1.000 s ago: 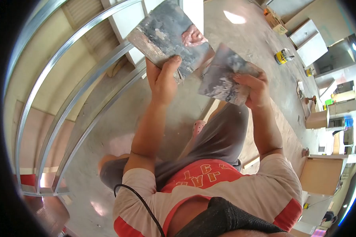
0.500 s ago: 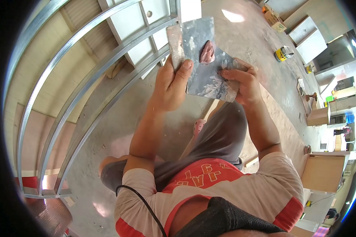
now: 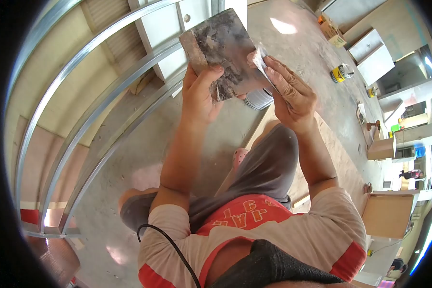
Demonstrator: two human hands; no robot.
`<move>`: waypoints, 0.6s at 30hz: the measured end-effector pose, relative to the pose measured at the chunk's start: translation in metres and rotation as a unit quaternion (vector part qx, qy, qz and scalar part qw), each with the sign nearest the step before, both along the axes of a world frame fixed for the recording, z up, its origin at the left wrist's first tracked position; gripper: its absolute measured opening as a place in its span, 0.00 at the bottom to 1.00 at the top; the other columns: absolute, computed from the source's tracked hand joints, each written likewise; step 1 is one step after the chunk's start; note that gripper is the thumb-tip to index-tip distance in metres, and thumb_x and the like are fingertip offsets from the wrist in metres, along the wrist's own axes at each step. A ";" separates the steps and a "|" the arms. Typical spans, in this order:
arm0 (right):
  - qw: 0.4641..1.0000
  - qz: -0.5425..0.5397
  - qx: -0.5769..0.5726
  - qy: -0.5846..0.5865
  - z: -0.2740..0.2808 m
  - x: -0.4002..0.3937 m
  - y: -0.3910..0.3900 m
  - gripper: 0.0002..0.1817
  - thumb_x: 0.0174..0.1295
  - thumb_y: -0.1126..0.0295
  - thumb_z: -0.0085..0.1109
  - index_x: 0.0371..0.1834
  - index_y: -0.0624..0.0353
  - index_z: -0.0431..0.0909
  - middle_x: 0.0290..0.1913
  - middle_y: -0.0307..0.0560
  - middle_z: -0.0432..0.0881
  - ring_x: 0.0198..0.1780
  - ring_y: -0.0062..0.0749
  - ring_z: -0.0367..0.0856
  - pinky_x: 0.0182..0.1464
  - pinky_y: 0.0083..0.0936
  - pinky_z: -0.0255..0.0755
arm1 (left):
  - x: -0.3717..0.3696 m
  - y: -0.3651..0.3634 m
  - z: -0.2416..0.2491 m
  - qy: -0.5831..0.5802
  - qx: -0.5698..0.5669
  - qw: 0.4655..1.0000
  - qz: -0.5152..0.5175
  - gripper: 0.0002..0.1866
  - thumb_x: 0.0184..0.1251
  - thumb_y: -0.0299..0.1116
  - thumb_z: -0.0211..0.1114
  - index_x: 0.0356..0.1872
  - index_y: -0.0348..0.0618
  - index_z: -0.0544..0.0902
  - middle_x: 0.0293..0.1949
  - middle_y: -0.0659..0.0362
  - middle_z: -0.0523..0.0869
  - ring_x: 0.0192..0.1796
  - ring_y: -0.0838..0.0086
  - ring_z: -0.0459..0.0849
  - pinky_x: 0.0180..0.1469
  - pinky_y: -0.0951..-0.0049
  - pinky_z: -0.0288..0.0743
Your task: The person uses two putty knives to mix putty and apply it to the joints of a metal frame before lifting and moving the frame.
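Note:
A flat, dark metal putty scraper, with a pale strip along its left edge, is gripped in my left hand, thumb on its near face. Grey and brownish smears cover that face. My right hand holds a second thin putty scraper, seen nearly edge-on, fingers laid flat along its back. Whitish paste shows along this scraper, which meets the right side of the first one. Beneath the two scrapers a grey, ribbed round container stands on the floor, partly hidden.
Curved metal framing rises close on the left. A wooden board lies by my right knee. Further off on the concrete floor are a yellow and black bucket, cardboard boxes and a wooden cabinet.
The right scraper has swung from lying flat over the left one to edge-on at its right side. The left scraper has tilted, and the pink lump of putty no longer shows. The container has come into view.

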State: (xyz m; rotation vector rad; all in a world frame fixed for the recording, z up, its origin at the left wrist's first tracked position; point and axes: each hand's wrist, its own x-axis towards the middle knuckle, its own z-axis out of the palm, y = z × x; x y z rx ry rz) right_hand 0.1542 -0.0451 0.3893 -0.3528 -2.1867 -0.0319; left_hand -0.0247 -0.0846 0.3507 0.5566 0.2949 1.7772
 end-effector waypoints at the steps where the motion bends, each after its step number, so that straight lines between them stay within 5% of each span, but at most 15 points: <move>1: 1.000 -0.016 0.008 -0.014 0.002 0.000 -0.001 0.30 0.39 0.89 0.54 0.51 0.57 0.79 0.53 0.54 0.79 0.54 0.50 0.78 0.53 0.34 0.75 | -0.001 0.000 -0.003 0.001 0.005 1.000 0.003 0.23 0.56 0.26 0.54 0.56 0.40 0.67 0.45 0.52 0.80 0.40 0.62 0.84 0.21 0.60 0.78; 7: 0.974 -0.133 -0.046 -0.178 0.012 0.015 0.005 0.25 0.43 0.88 0.51 0.48 0.60 0.79 0.50 0.53 0.80 0.51 0.48 0.79 0.52 0.35 0.75 | -0.007 -0.005 0.006 0.011 0.055 0.998 0.012 0.23 0.57 0.24 0.53 0.57 0.38 0.66 0.46 0.49 0.79 0.39 0.60 0.84 0.21 0.62 0.80; 11: 0.976 -0.149 0.121 -0.099 0.040 0.014 0.012 0.22 0.47 0.83 0.52 0.46 0.54 0.81 0.51 0.46 0.80 0.51 0.45 0.79 0.52 0.37 0.73 | -0.014 0.007 -0.009 0.111 0.013 0.986 0.121 0.23 0.58 0.23 0.53 0.57 0.34 0.64 0.45 0.48 0.79 0.38 0.60 0.84 0.25 0.60 0.83; 14: 0.911 -0.177 0.224 -0.297 0.061 -0.003 -0.007 0.21 0.46 0.79 0.54 0.45 0.49 0.82 0.53 0.43 0.79 0.53 0.41 0.78 0.55 0.37 0.70 | -0.013 0.002 -0.004 0.088 -0.002 0.994 0.069 0.21 0.60 0.22 0.56 0.55 0.32 0.64 0.46 0.54 0.77 0.43 0.77 0.77 0.47 0.75 0.74; 18: 0.912 -0.188 0.263 -0.253 0.074 -0.006 0.007 0.20 0.42 0.71 0.59 0.42 0.47 0.82 0.47 0.40 0.80 0.52 0.38 0.77 0.55 0.35 0.70 | -0.012 0.004 -0.010 0.135 0.005 0.988 0.081 0.20 0.60 0.23 0.55 0.54 0.32 0.65 0.44 0.55 0.77 0.42 0.77 0.78 0.43 0.76 0.75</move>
